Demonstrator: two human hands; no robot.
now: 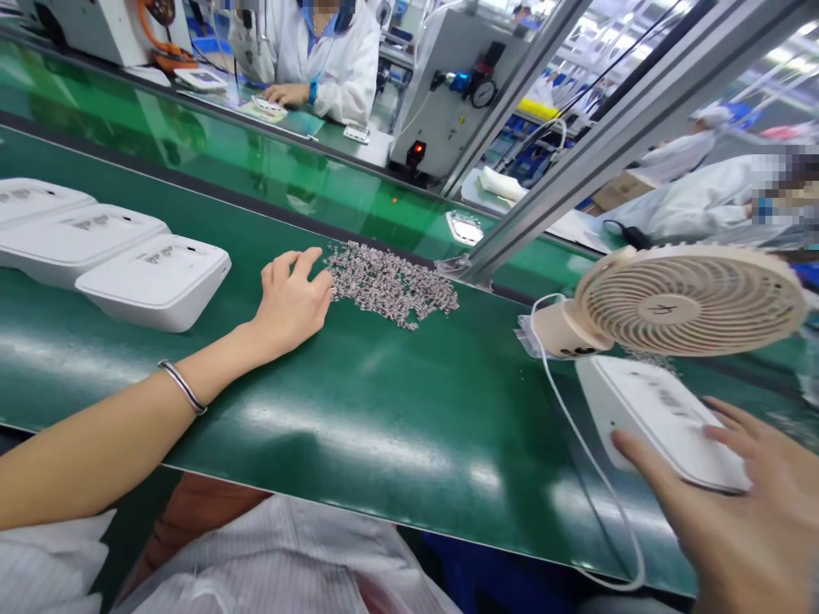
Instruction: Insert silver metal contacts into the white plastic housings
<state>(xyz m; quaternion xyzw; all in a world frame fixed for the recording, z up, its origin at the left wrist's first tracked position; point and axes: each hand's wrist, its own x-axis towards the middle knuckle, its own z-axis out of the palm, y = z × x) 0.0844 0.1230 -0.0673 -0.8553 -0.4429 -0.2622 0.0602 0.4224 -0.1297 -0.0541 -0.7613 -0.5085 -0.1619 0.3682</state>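
Note:
My left hand (293,300) is at the left edge of a pile of small metal parts (390,281). Its fingers are bent and apart, the tips close to or touching the nearest pieces; nothing shows in its grasp. At the right, my right hand (735,486) grips a white plastic device with rounded corners (659,414), thumb on the near side and fingers across the far edge. That device is tilted, with printed markings on its upper face. Three similar white devices (157,277) stand in a row at the far left.
A beige fan (691,298) with a white cable (576,418) stands beside the right-hand device. A metal post (543,188) rises behind the green work surface (409,418). Across a glossy green strip, a co-worker (320,68) in a white coat handles a flat part.

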